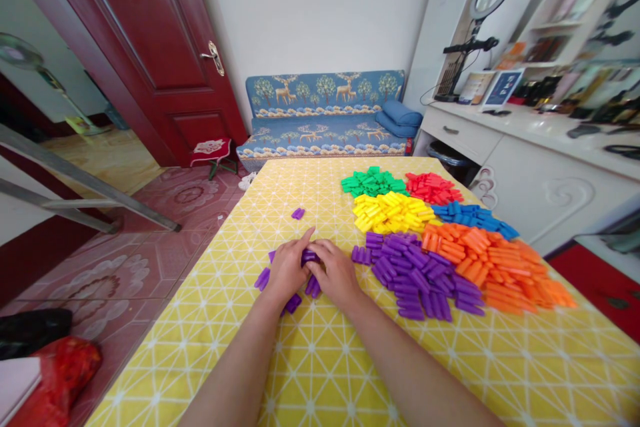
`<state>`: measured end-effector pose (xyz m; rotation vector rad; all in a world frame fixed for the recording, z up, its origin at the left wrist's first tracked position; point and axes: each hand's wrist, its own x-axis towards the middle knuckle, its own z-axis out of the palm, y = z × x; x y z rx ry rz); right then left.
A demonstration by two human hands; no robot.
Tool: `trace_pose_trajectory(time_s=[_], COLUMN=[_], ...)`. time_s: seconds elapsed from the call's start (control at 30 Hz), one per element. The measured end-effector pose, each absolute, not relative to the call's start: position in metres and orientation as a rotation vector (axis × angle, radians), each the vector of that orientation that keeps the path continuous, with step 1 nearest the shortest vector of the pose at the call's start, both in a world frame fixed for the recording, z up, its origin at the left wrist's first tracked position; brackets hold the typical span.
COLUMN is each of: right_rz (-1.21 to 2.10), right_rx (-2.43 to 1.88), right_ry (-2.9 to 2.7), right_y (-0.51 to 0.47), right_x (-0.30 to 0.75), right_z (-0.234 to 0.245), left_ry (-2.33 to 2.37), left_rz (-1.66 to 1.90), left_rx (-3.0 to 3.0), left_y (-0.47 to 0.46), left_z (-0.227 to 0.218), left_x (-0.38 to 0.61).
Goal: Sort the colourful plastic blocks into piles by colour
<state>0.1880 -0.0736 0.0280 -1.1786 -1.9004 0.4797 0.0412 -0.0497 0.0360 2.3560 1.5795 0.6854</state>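
Note:
Close together over the yellow tablecloth (pixel 215 340), my hands meet at a small purple plastic tube piece (pixel 309 255). My left hand (pixel 289 268) has its fingers curled round the left end, one digit pointing up. The fingers and thumb of my right hand (pixel 333 271) close on the right side of the same piece; my fingers partly hide it. Several loose purple pieces (pixel 262 279) lie under and around my hands. A single purple piece (pixel 298 213) lies farther forward. To the right of my right hand spreads a large purple pile (pixel 415 273).
Piles of yellow pieces (pixel 393 212), green pieces (pixel 374 182), red pieces (pixel 434 188), blue pieces (pixel 475 217) and orange pieces (pixel 495 267) cover the table's right side. Behind stands a blue patterned sofa (pixel 325 127); a white dresser (pixel 530 147) is at right.

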Motion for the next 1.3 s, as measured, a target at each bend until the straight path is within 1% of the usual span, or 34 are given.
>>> trace_pose_trajectory(time_s=[0.17,0.4,0.53,0.63,0.73,0.9,1.03,1.3], right_rz=[0.491,0.522,0.502,0.380,0.130,-0.086,-0.166,-0.225], right_rx=[-1.209,-1.354,-1.253,-1.209,-1.377,-1.686,-1.744,-1.826], right_ry=[-1.891,-1.784,-1.750,-1.684,-1.521,-1.307,-1.381,-1.502], right_y=[-0.076,-0.072,-0.078,-0.085,-0.092,-0.103,-0.111,-0.113], right_x=[0.186,0.180,0.191,0.231,0.294,0.369,0.373,0.369], right_z=[0.029,0.018,0.034,0.056,0.068,0.053,0.042,0.038], left_ry=[1.522,1.509,1.523,1.555,1.550,1.494,1.467,1.437], left_rz=[0.710,0.737,0.750,0.717,0.714,0.718,0.754,0.783], left_rx=[2.339,2.341,2.347,2.318,2.311,2.344,2.343,2.344], left_y=[-0.050,-0.050,-0.049,-0.049,-0.048,-0.048,-0.049,-0.047], left_z=[0.038,0.036,0.035,0.036,0.037,0.037,0.038,0.035], left_x=[0.042,0.041,0.041,0.041,0.042,0.041,0.041,0.039])
